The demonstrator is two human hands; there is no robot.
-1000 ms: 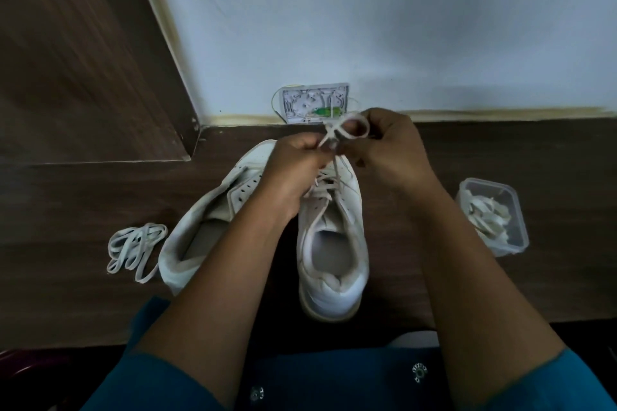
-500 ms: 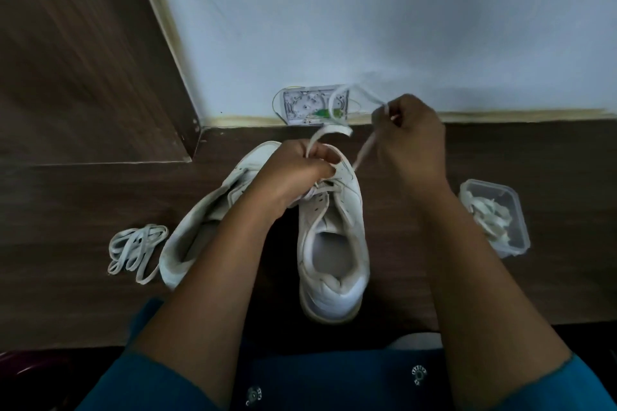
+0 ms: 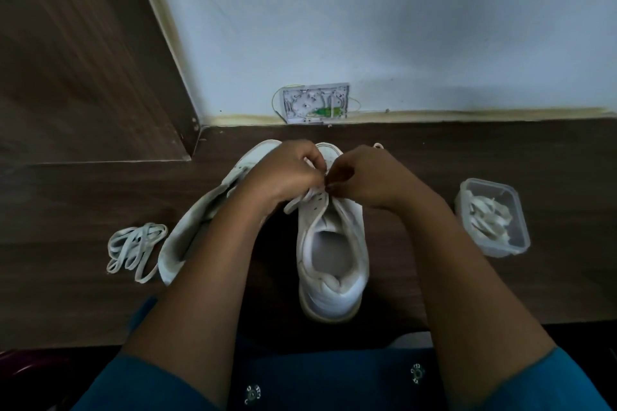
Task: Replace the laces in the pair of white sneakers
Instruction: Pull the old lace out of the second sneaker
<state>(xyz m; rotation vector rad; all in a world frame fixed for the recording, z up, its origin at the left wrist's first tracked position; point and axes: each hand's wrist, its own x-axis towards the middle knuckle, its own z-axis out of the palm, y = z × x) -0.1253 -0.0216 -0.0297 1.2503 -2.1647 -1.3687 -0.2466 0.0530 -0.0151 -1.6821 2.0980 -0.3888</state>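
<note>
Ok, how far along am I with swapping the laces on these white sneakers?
Done: nothing finished. In hand: left hand and right hand pinch a lace at the front eyelets of the centre sneaker; its upper eyelets look empty. To do: the second sneaker, tipped on its side, shows no lace, and a bundle of laces waits beside it. More laces sit in the container.

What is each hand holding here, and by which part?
The left hand and right hand both pinch the white lace over the forepart of the upright sneaker, close together; which stretch of the lace they grip is hidden under the hands.
</note>
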